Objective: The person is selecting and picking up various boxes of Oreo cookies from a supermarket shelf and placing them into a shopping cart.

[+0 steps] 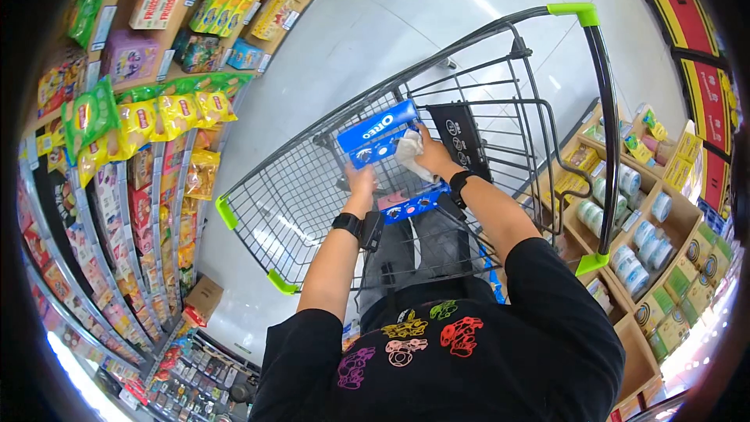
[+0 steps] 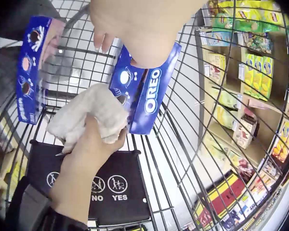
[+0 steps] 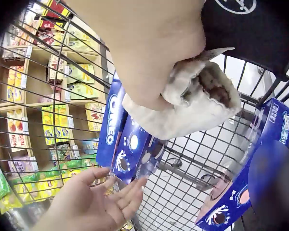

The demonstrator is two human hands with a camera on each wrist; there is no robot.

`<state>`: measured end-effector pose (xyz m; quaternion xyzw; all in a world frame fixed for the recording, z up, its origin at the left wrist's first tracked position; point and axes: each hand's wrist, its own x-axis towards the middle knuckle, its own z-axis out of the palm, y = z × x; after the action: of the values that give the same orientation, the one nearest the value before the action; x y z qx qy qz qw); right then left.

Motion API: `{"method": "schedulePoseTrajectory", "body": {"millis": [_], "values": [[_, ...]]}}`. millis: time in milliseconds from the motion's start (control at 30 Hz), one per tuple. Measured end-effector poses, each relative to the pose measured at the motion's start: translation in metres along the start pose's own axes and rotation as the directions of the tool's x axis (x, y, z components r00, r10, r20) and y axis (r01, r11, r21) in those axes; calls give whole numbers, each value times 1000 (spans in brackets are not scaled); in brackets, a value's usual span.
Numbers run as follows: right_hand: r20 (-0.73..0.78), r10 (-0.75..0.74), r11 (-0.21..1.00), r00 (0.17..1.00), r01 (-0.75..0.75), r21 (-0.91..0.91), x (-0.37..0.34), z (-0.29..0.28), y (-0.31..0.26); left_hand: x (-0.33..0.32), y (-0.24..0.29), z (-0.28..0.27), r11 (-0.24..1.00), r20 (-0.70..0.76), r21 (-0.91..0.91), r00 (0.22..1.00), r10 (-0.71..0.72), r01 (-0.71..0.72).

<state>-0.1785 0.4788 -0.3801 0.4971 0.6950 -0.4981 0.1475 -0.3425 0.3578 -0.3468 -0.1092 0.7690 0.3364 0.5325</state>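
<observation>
My right hand (image 1: 432, 158) grips a crumpled whitish cloth (image 2: 89, 115), which shows a brown patch in its fold in the right wrist view. The cloth lies up against a blue Oreo box (image 1: 380, 126) over the wire shopping cart (image 1: 273, 180). At the other end of that box is my left hand (image 3: 94, 202), palm turned up and fingers loosely extended, fingertips right at the box's edge. Nearer the body, a second blue box (image 1: 414, 205) with a pink face and cookie pictures stands in the cart.
A black panel with cart-use signs (image 2: 101, 187) hangs at the cart's right side. Snack shelves (image 1: 141, 187) rise on the left. Wooden bins of tubs (image 1: 637, 242) stand on the right, close to the cart's handle (image 1: 605, 109).
</observation>
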Motion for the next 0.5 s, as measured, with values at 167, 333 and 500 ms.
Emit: {"method": "schedulePoseTrajectory", "body": {"millis": [167, 333, 500], "values": [[48, 19, 1000, 999, -19, -1, 18, -10, -2, 16, 12, 23, 997, -176, -52, 982, -66, 58], [-6, 74, 996, 997, -74, -50, 30, 0, -10, 21, -2, 16, 963, -205, -255, 968, -144, 89], [-4, 109, 960, 994, -106, -260, 24, 12, -22, 43, -32, 9, 844, 218, -357, 914, -342, 401]]}}
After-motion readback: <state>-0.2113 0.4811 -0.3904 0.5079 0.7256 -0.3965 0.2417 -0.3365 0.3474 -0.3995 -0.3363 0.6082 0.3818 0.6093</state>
